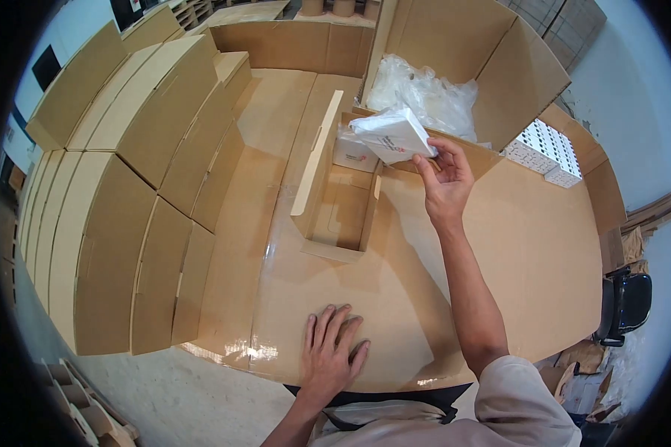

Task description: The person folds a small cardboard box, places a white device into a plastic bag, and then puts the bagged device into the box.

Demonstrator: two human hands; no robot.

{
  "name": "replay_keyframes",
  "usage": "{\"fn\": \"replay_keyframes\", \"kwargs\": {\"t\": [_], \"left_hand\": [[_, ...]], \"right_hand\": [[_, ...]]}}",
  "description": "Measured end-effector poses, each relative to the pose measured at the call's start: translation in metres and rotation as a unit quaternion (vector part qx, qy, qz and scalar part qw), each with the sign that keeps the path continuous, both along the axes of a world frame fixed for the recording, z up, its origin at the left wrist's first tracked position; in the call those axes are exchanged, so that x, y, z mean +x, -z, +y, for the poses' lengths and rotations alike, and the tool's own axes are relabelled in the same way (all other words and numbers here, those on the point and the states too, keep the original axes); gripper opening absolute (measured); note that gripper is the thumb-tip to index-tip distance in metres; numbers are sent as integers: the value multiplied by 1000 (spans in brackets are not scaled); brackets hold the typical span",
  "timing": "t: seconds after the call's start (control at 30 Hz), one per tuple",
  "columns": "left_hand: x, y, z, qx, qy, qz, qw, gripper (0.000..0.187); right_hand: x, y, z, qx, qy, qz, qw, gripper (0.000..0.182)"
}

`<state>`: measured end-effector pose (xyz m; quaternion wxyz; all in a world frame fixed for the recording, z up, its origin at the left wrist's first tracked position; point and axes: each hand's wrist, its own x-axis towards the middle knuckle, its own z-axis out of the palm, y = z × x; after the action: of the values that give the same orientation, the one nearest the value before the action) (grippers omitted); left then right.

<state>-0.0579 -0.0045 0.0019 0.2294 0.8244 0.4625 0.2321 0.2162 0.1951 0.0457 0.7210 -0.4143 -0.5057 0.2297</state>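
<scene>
Holding a white packet [392, 134] pinched in the right hand [446, 179] above the far end of the open carton [341, 216], left hand [331, 356] flat and open on the table [529, 261]; judgement: lower level beside the packet [354, 155] already inside.

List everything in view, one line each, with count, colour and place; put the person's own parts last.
white packet: one, white with a red mark, held above the small box
small open box: one, brown, table centre, another white packet inside at its far end
large open box: one, brown, far right, clear plastic bags inside
white cartons: several, right edge
flat boxes: a stack, brown, left
table: one, cardboard-covered
left hand: flat on the table
right hand: fingers on the white packet
</scene>
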Motion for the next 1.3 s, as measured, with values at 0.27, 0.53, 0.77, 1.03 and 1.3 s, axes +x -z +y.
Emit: {"fn": "replay_keyframes", "kwargs": {"t": [0.27,0.53,0.77,1.03,1.3], "left_hand": [[-1,0,2,-16,3,-3,1000,43],[-3,1,2,-30,4,-3,1000,44],[-3,2,1,-32,4,-6,999,45],[-4,-1,2,-29,8,3,1000,43],[-3,3,2,-35,4,-5,999,44]], "right_hand": [[-3,14,20,-20,-31,-19,999,35],[-4,-2,26,-42,11,-192,980,27],[-2,-18,27,-35,43,-350,935,29],[10,-33,29,-57,1,-362,930,28],[-7,-24,29,-58,43,-421,904,28]]}}
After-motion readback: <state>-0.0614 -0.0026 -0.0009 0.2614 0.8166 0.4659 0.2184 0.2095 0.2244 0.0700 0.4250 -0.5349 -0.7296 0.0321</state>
